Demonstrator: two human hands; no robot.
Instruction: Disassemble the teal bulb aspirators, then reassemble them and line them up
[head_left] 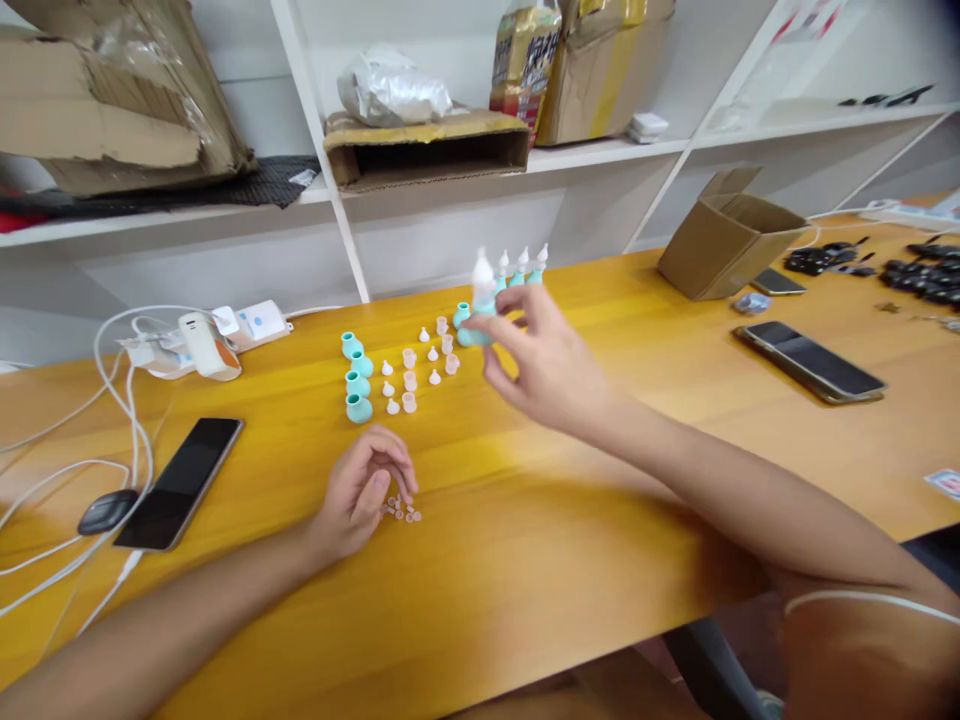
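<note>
My right hand (551,365) pinches a nasal aspirator (484,290) with a teal bulb and a white tip, slightly blurred and held above the table. Just behind it stand several similar assembled aspirators (523,268) in a row, and a lone teal bulb (462,315). My left hand (367,490) rests on the table with loosely curled fingers, next to a small pile of clear round pieces (401,508); nothing shows in its grasp. Beyond it, several open teal bulbs (358,408) form a column, beside white tips (388,388) and pale pink collars (409,381).
A power strip (262,320), cables, a black phone (184,480) and a dark mouse-like case (107,511) lie left. At right are an open carton (727,240), another phone (810,360) and black parts (922,275). Shelves with boxes (427,150) rise behind the table.
</note>
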